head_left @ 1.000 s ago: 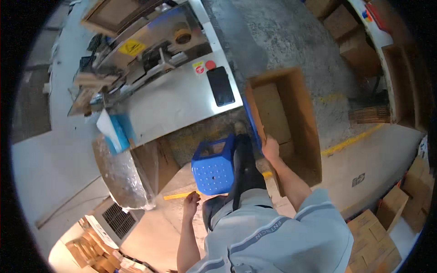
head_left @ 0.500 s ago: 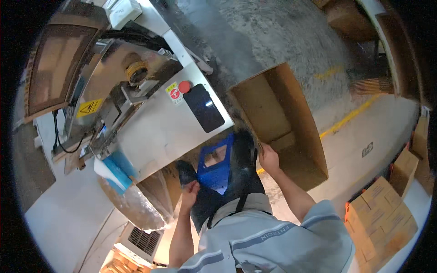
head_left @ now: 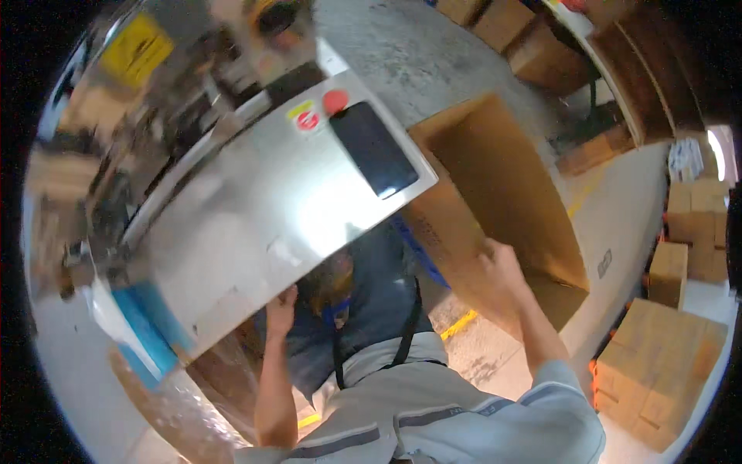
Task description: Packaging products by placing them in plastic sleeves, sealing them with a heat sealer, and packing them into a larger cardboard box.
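My right hand [head_left: 502, 267] grips the near side wall of an open cardboard box [head_left: 525, 178], which stands tilted at my right with its inside in view. My left hand [head_left: 280, 305] is curled at the front edge of a metal machine worktop [head_left: 239, 209]; whatever its fingers may hold is hidden. Between the box and my legs, part of a blue plastic stool [head_left: 421, 251] shows, mostly covered by the box. A dark touch panel [head_left: 375, 151] and a red button [head_left: 335, 101] sit at the worktop's right end.
Blurred machinery with a yellow warning label [head_left: 137, 50] rises at the upper left. A blue and white roll [head_left: 143, 332] hangs at the worktop's left corner, above clear plastic film [head_left: 189, 406]. Stacked cartons [head_left: 657, 371] stand at the right, past a yellow floor line [head_left: 460, 325].
The worktop now looks larger and nearer. My left hand has come up to its front edge. The box, still in my right hand, now hides most of the blue stool.
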